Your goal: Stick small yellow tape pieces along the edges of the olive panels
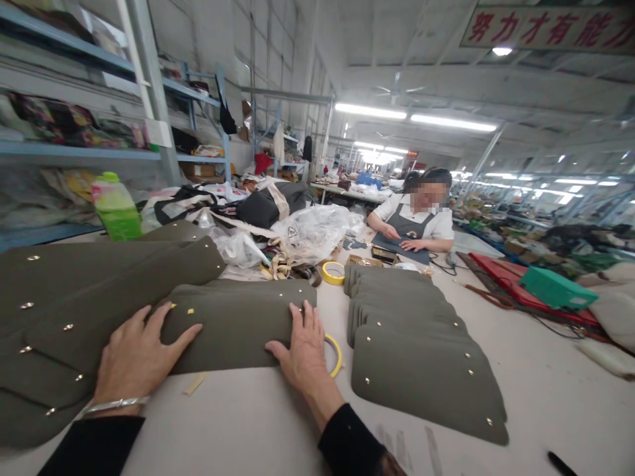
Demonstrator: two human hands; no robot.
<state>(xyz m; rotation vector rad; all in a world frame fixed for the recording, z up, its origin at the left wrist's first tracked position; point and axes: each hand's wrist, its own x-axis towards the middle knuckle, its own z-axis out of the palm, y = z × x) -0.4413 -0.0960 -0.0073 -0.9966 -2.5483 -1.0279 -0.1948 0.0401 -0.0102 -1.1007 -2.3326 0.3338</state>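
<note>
Left hand (136,357): back upward, laid on the left end of the middle panel (238,327); fingers spread wide and pointing away, thumb stretched out to the right across the panel. Silver bracelet (116,405) at the wrist; forearm in black sleeve, entering from lower left.

Right hand (306,347): on the panel's right end, back upward; fingers closer together, pointing away, thumb angled out to the left. Forearm in black sleeve, slanting in from lower right. Neither hand grips; both are open and flat.

Middle panel: olive, lying flat on the counter (223,423) between two groups of like pieces; metal studs near its right end, two bits of yellow tape near its left.

Left pile (109,291): olive panels, overlapping, with studs; two dark cords on the nearest.

Right stack (421,370): olive panels, fanned in overlapping rows, studs along the ends.

Tape rolls, yellow, two: one (333,273) beyond the panel's right end; one (333,357) just beside the right hand, partly hidden.

Tape scrap (195,383): on the counter, in front of the panel.

Green bottle (116,206): upright, behind the left pile.

Clear plastic bag (315,231): crumpled, beyond the panel.

Person (414,215): across the counter, both hands on dark material.
</note>
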